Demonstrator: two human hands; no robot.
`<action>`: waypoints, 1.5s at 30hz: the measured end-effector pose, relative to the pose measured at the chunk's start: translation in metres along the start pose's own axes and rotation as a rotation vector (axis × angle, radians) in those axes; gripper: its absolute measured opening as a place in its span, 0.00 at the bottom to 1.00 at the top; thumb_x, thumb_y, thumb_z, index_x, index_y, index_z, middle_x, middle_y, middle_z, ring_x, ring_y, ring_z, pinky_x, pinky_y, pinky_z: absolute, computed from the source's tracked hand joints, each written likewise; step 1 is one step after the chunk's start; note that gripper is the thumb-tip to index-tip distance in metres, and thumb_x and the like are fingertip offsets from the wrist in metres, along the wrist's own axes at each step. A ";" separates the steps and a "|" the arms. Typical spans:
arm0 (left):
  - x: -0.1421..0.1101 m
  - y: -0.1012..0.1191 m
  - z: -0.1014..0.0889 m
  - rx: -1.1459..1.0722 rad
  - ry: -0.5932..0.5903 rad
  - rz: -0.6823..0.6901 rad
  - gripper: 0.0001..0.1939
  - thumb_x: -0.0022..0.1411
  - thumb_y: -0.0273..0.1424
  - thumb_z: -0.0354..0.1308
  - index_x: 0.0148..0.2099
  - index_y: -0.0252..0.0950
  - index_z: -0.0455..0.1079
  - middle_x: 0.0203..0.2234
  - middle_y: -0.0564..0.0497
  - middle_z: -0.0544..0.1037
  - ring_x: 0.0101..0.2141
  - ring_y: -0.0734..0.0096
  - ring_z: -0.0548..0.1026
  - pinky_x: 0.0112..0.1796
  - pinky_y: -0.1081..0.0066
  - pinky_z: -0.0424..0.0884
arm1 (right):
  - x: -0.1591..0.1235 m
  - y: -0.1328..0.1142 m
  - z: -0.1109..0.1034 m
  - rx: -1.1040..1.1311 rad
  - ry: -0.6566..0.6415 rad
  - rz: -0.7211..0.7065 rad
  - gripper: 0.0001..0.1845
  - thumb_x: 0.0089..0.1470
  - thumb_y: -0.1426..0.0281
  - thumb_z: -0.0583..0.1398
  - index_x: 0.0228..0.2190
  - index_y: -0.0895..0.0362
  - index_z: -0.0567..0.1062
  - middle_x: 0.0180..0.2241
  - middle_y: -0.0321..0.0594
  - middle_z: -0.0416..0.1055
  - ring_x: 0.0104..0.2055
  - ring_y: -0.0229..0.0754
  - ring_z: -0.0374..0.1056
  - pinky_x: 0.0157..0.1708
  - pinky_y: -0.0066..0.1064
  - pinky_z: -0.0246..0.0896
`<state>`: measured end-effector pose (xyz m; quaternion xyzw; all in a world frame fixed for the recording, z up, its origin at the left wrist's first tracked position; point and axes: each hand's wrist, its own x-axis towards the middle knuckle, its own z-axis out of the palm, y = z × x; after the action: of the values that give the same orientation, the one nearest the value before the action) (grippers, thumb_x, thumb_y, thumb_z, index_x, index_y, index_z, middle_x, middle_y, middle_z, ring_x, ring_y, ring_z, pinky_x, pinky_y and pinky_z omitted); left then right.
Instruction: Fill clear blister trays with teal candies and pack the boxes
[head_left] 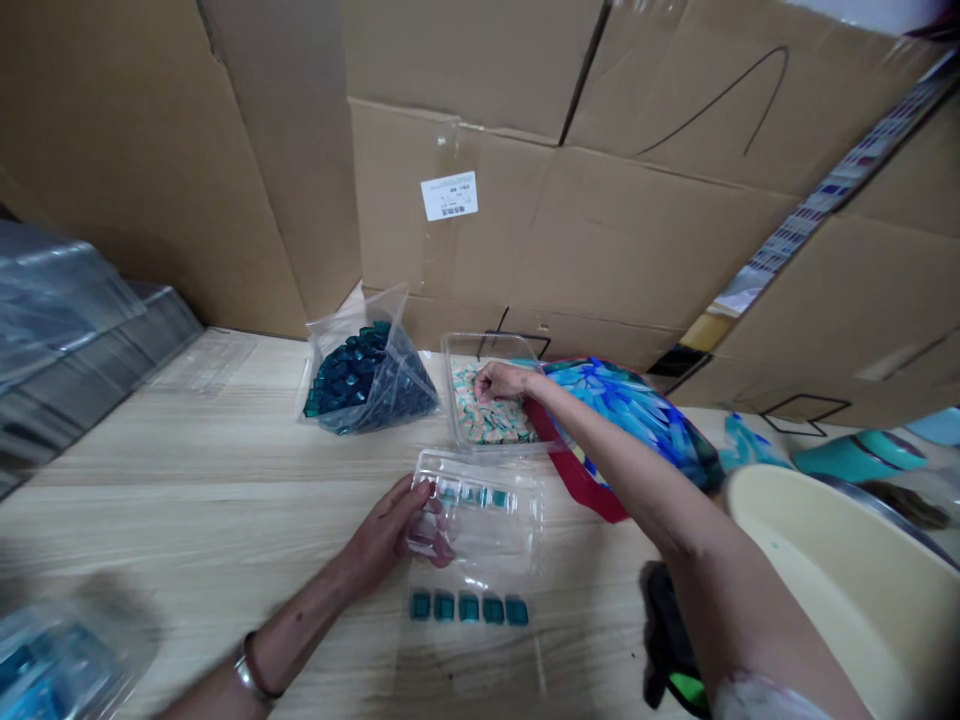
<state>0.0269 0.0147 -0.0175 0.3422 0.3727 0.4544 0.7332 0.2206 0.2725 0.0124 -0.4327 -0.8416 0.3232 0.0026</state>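
Note:
My left hand [397, 520] grips the left edge of a clear plastic blister tray [495, 540], its thumb on top and fingers showing through from beneath. Teal squares [469, 607] line up in a row at the tray's near end, and a shorter row of teal pieces shows towards its far end. My right hand [502, 380] reaches into a clear plastic box [448, 420] of small pale and teal pieces [495, 425]. Its fingers are bunched on the pile; what they hold, if anything, is too small to make out.
A clear bag [367, 375] of dark teal pieces stands left of the box. On the right lie a red tray [585, 485] with blue pieces, a cream basin [817, 570] and a turquoise bottle [862, 455]. Cardboard [555, 230] walls the back; stacked plastic trays [82, 330] stand left.

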 end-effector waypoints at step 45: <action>-0.002 0.002 0.002 0.053 0.003 0.005 0.15 0.59 0.43 0.52 0.39 0.35 0.63 0.26 0.52 0.71 0.21 0.65 0.75 0.24 0.66 0.71 | -0.021 -0.010 0.002 -0.005 0.212 0.268 0.05 0.35 0.78 0.65 0.16 0.61 0.72 0.12 0.32 0.64 0.18 0.32 0.60 0.18 0.21 0.52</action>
<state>0.0267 0.0136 -0.0141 0.3617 0.3848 0.4466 0.7223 0.2257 0.2517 0.0219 -0.5726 -0.7723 0.2711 0.0474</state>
